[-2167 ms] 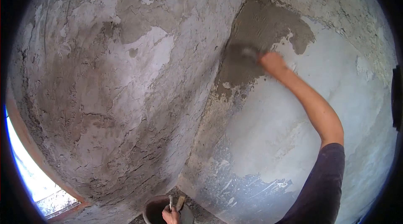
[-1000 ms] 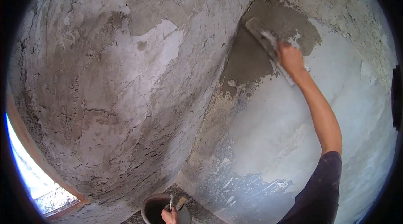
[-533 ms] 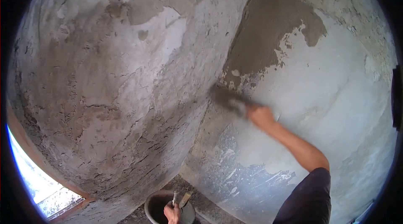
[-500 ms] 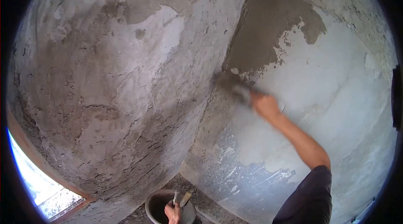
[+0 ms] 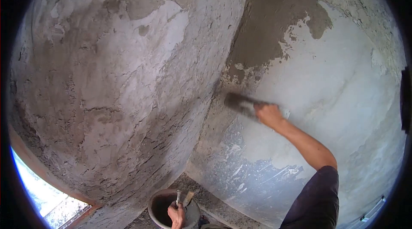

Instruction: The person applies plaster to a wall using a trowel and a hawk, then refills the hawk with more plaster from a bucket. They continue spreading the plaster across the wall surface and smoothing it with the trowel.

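My right hand (image 5: 269,115) is closed around the handle of a plastering trowel (image 5: 241,104), its blade blurred by motion against the wall near the corner. Just above the blade, a patch of wet, dark mortar (image 5: 272,22) covers the upper part of the right wall (image 5: 326,87), ragged along its lower edge. Low in the view, my left hand (image 5: 176,215) is closed on a narrow pale handle (image 5: 178,195) over a round bucket (image 5: 158,199). Beside those fingers a flat brush (image 5: 188,197) sticks up, its pale end uppermost.
To the left stands a rough, cracked wall (image 5: 98,100), meeting the right wall in a corner. Rubble and dirt cover the floor (image 5: 206,199) around the bucket. A bright opening (image 5: 47,199) with a reddish frame is at lower left.
My right hand has drawn the trowel slightly down from the mortar's lower edge, uncovering the wall there. My left hand stays at the bucket. The view has shifted a little.
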Demonstrator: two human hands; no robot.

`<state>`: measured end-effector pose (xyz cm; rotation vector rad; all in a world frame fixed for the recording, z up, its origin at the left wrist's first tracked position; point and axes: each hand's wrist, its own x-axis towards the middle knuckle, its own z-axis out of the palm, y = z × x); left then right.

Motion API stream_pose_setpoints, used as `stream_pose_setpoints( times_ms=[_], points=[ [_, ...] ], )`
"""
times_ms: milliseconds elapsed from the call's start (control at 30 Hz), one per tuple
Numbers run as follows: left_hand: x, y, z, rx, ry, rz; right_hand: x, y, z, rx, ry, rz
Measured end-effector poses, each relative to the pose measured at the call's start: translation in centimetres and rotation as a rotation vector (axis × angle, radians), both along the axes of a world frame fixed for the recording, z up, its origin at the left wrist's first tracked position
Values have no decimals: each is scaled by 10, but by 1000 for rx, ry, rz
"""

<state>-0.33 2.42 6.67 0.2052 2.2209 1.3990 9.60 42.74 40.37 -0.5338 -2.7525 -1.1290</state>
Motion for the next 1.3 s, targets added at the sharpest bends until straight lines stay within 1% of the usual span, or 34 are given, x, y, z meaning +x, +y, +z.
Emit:
stream_pose_setpoints(
  times_ms=[33,100,133,200,267,300,333,400,467,533,567,600,633,700,733,767,800,833,867,933,967,1000,1033,1067,1133,1167,1233,1267,1300],
  points=[
    [-4,1,1,24,-8,3,-3,-3,3,5,6,10],
    [-8,0,0,31,-12,-3,-2,-13,15,-25,187,40],
    [-6,-4,-1,26,-21,-27,0,-7,29,39,256,64],
    [-8,-7,1,9,-28,-40,-1,1,74,176,396,65],
    [-8,-7,-1,2,-35,-51,-6,-13,122,306,510,43],
    [-7,-6,-4,37,-7,-16,-10,-18,139,358,557,35],
    [-6,-5,-5,75,20,21,-11,-19,150,361,555,35],
    [-9,-7,-2,53,6,10,-15,-20,164,521,437,19],
    [-11,-9,-1,25,-8,4,-14,-14,162,519,401,36],
    [-8,-10,-3,70,2,60,-9,2,152,520,310,-63],
    [-6,-9,-5,72,1,52,-5,7,143,523,307,-70],
    [-7,-8,-8,63,-9,31,2,8,127,510,300,-125],
    [-9,-10,-10,47,-19,10,11,7,104,491,293,-181],
    [-11,-9,-15,44,0,7,43,6,41,517,80,-149],
    [-9,-8,-17,52,12,11,63,6,0,419,-23,-30],
    [-4,-16,-20,50,7,2,80,-3,-40,202,-155,-86],
    [-1,-22,-27,56,21,-18,96,-23,-65,184,-178,-42],
    [-5,-20,-32,77,47,-27,96,-29,-73,180,-189,11],
    [-10,-12,-33,97,72,-31,86,-21,-58,205,-180,23],
    [-9,-8,-28,66,60,-46,77,-14,-29,187,161,140],
    [-10,-8,-25,25,51,-77,64,-15,7,226,224,78],
    [-10,-9,-22,-18,43,-110,52,-11,43,280,333,98],
    [-9,-10,-17,-27,45,-120,37,-25,83,272,470,58],
    [-7,-10,-10,-10,33,-101,27,-21,112,271,581,24],
    [-7,-8,-5,15,21,-68,7,-21,154,354,679,62],
    [-5,-7,-6,24,2,-67,1,-15,156,355,678,72],
    [-2,-11,-11,25,-22,-62,-11,3,144,322,587,-127],
    [-3,-11,-15,47,-24,-47,-16,11,125,321,516,-123],
    [-4,-12,-18,67,-28,-32,-19,18,93,319,444,-120]
  ],
)
